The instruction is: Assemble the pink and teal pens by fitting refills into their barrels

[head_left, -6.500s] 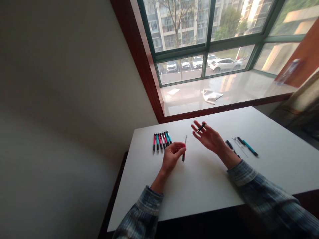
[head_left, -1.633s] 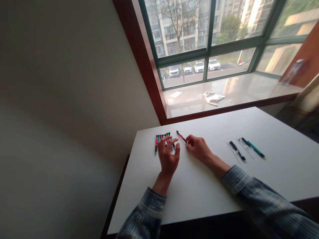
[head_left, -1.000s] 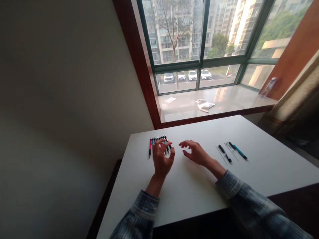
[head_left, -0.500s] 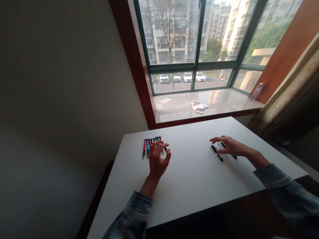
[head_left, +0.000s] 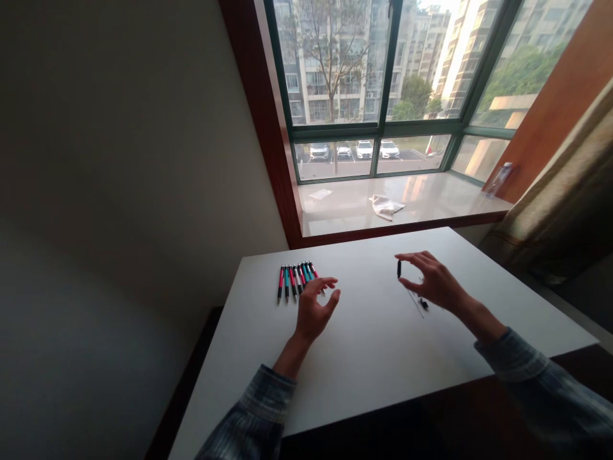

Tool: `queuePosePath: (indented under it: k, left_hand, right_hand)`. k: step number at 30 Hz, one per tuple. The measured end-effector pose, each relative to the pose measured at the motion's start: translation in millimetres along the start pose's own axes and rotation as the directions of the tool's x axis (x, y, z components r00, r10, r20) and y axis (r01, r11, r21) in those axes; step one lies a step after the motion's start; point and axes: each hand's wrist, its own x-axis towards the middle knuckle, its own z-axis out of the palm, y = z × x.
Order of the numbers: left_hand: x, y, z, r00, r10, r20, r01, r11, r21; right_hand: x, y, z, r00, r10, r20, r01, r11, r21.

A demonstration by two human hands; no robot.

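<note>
One short, straight black pen piece (head_left: 399,269) stands upright over the smooth white table (head_left: 368,364), at one o'clock. The right hand (head_left: 435,282) pinches it between thumb and fingertip. One thin stick (head_left: 416,303) lies at five o'clock from it. The left hand's (head_left: 313,314) fingers curl apart, holding nothing. At ten o'clock, at least six pens (head_left: 287,281) line up.
</note>
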Motion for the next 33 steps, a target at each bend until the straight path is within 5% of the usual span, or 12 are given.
queuePosePath:
  k: [5, 9, 12, 16, 19, 23, 28, 33]
  left_hand:
    - [-4.3, 7.7, 11.1, 0.953, -0.137, 0.271, 0.220, 0.926, -0.306]
    - [-6.5, 9.8, 13.7, 0.937, -0.141, 0.319, 0.254, 0.903, -0.347]
    - [-6.6, 7.4, 14.3, 0.941, -0.165, 0.297, 0.256, 0.918, -0.304]
    - [-5.9, 2.9, 15.2, 0.957, -0.211, 0.199, 0.248, 0.952, -0.183]
    - [-5.9, 1.4, 15.3, 0.964, -0.214, 0.160, 0.234, 0.965, -0.118]
    - [-6.5, 1.4, 14.9, 0.966, -0.211, 0.150, 0.228, 0.968, -0.103]
    - [-6.3, 1.9, 14.3, 0.966, -0.222, 0.134, 0.234, 0.968, -0.086]
    - [-5.4, 2.2, 13.7, 0.974, -0.214, 0.078, 0.219, 0.974, -0.063]
  right_hand:
    - [6.9, -87.7, 38.1, 0.971, -0.232, -0.055, 0.235, 0.970, 0.057]
    - [9.9, -111.3, 59.0, 0.968, -0.249, -0.026, 0.250, 0.962, 0.107]
    - [9.7, -99.7, 54.7, 0.976, -0.210, 0.051, 0.201, 0.971, 0.131]
    - [1.3, -48.1, 31.1, 0.996, 0.014, 0.088, -0.017, 1.000, 0.025]
    - [-10.4, 0.8, 16.5, 0.973, 0.211, 0.095, -0.202, 0.975, -0.098]
    - [-23.0, 41.2, 14.6, 0.932, 0.317, 0.174, -0.296, 0.945, -0.139]
    - [-15.1, 35.7, 21.6, 0.942, 0.294, 0.165, -0.286, 0.956, -0.071]
    - [11.0, -15.0, 42.4, 0.943, 0.333, 0.026, -0.325, 0.896, 0.304]
